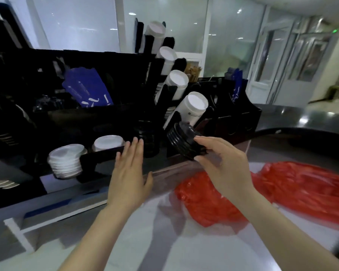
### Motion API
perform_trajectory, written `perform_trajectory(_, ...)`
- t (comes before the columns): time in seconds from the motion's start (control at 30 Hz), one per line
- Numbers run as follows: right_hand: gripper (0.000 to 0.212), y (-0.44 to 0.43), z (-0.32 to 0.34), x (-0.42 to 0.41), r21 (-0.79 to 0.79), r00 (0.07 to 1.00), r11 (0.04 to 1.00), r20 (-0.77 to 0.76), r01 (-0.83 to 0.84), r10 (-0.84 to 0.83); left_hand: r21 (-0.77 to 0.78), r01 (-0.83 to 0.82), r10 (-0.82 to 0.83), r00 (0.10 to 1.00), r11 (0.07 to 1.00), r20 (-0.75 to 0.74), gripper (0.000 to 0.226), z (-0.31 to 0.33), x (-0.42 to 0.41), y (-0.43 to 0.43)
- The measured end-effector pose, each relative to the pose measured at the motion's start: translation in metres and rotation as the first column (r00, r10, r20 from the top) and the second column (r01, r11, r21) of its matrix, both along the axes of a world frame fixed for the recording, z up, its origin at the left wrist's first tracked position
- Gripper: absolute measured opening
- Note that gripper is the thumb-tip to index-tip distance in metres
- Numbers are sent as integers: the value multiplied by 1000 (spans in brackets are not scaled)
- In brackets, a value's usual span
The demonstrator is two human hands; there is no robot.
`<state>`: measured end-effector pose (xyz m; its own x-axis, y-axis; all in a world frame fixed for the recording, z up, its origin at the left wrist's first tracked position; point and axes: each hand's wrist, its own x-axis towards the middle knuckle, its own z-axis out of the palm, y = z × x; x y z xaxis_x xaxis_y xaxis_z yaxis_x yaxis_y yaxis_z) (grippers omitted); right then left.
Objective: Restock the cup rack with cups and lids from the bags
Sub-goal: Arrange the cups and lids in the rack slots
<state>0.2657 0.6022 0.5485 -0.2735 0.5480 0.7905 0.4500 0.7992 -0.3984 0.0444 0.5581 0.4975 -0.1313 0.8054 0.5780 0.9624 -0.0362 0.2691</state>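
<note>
My right hand (222,161) grips a short stack of black lids (181,140), held tilted just in front of the black cup rack (164,94). My left hand (128,169) hovers flat with straight fingers, holding nothing, just below a stack of black lids (146,133) that sits in the rack. Several stacks of white cups (194,106) lie slanted in the rack's upper slots. White lids (66,160) and a second white lid stack (108,142) fill the lower slots on the left.
A crumpled red plastic bag (282,188) lies on the steel counter (184,241) to the right. Blue packets (88,88) stand in a black organizer behind the rack. A black caddy (237,112) sits right of the cups. Glass doors are in the background.
</note>
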Motion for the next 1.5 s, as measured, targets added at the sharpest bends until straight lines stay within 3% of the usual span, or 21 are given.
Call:
perform_trajectory(0.17,44,27,-10,72,-6,1000,1000,0,20,-20,10,-49,50,998,999,-34,83,4,40,33)
perform_trajectory(0.37,48,106,-32,135,-7,997,998,-42,-60,60,213,-23,41,996,977,-77,56,-7,112,59)
perform_trajectory(0.73,42,228,-9,185,-16,992,997,-105,-75,73,104,-69,89,975,992,-203,55,0,193,142)
perform_trajectory(0.93,42,280,8,215,-45,986,999,-166,-2,-6,74,-108,124,951,991,-282,67,9,205,186)
perform_trajectory(1.13,41,329,24,215,16,997,997,-26,74,-74,117,-132,163,932,984,-323,65,33,209,239)
perform_trajectory(1.3,40,360,19,206,20,985,992,118,121,-122,-11,-184,168,922,983,-349,74,30,219,283)
perform_trajectory(1.5,40,370,12,191,24,958,992,259,122,-124,29,-194,195,948,981,-250,72,24,224,289)
